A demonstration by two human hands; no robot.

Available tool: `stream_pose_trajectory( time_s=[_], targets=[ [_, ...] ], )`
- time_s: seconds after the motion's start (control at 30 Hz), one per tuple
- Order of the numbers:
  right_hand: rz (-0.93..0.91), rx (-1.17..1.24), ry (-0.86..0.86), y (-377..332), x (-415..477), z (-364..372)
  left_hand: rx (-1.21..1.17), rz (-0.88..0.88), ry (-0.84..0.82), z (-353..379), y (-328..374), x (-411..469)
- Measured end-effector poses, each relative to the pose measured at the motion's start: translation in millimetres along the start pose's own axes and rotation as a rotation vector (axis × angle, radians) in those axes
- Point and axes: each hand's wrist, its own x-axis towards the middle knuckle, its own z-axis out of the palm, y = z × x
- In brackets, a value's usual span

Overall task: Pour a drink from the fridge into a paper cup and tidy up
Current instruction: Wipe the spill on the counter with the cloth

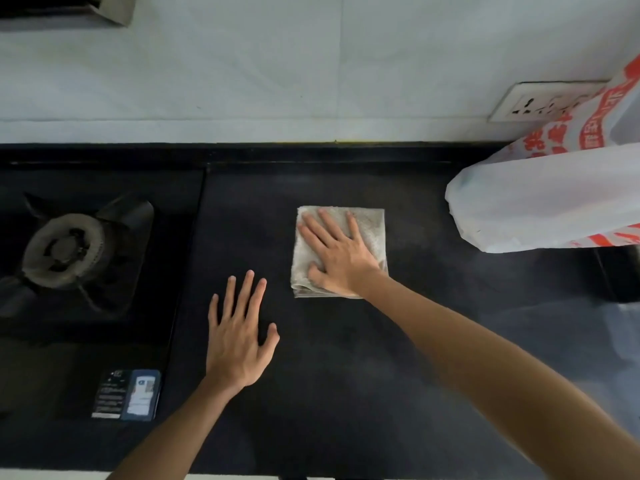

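Note:
A folded beige cloth [372, 225] lies flat on the black countertop [346, 358], a little right of centre. My right hand [337, 252] presses down on it with straight, spread fingers. My left hand [239, 337] lies flat on the bare countertop to the lower left of the cloth, fingers spread and holding nothing. No cup, drink or fridge is in view.
A gas burner [64, 249] sits in the black hob at the left, with a label sticker [126, 394] near its front edge. A white and orange plastic bag [547, 192] stands at the right by a wall socket [543, 102]. White tiled wall runs behind.

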Motion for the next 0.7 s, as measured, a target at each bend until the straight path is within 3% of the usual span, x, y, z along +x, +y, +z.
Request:
stream_pose_trajectory(
  time_s=[0.17,0.33,0.47,0.57,0.7],
  targets=[
    [-0.036,-0.022,0.041,22.0,-25.7,9.7,0.031,0.012,0.008,1.5,-2.6,-1.3],
    [0.152,0.041,0.091,68.1,-145.7,33.6,0.032,0.013,0.005,1.4,-0.7,-2.0],
    [0.230,0.032,0.051,49.6,-232.0,50.3,0.033,0.009,-0.001,0.5,-0.3,-0.4],
    [0.261,0.032,-0.007,25.0,-220.6,50.0,0.035,0.007,-0.014,0.5,1.7,-0.9],
    [0.128,0.051,-0.009,-20.6,-151.7,35.5,0.020,0.001,-0.020,-1.2,0.5,0.2]
  ],
)
